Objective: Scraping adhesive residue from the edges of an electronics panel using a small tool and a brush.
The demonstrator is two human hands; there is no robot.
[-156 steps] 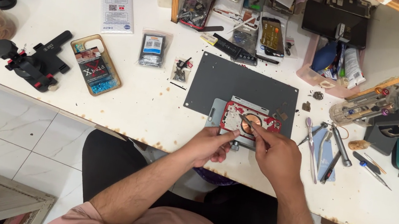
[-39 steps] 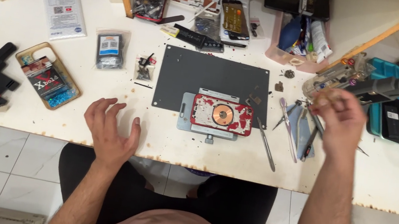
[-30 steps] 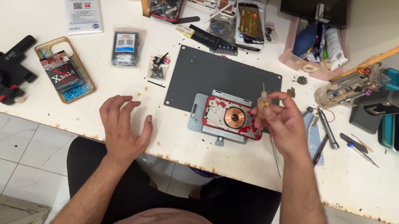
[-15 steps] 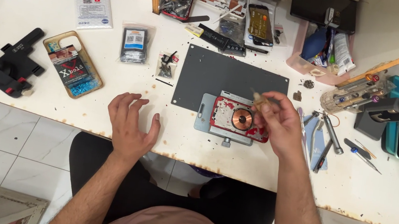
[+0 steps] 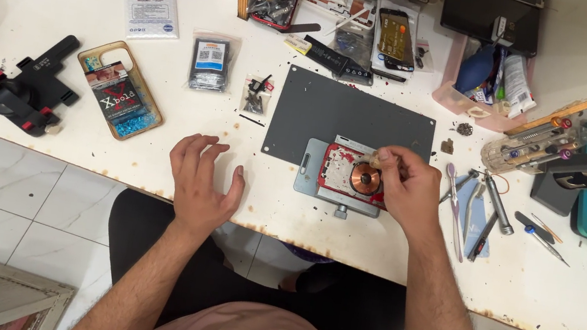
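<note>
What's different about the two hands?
The left hand lies flat and open on the white table, holding nothing. The right hand is curled, its fingers pinching something small over the red opened phone. Both hands are bare and reach over the table's near edge.

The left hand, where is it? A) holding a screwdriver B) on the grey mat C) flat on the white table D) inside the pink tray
C: the left hand lies open, palm down, on the bare white table, left of the grey mat and holding nothing.
</note>
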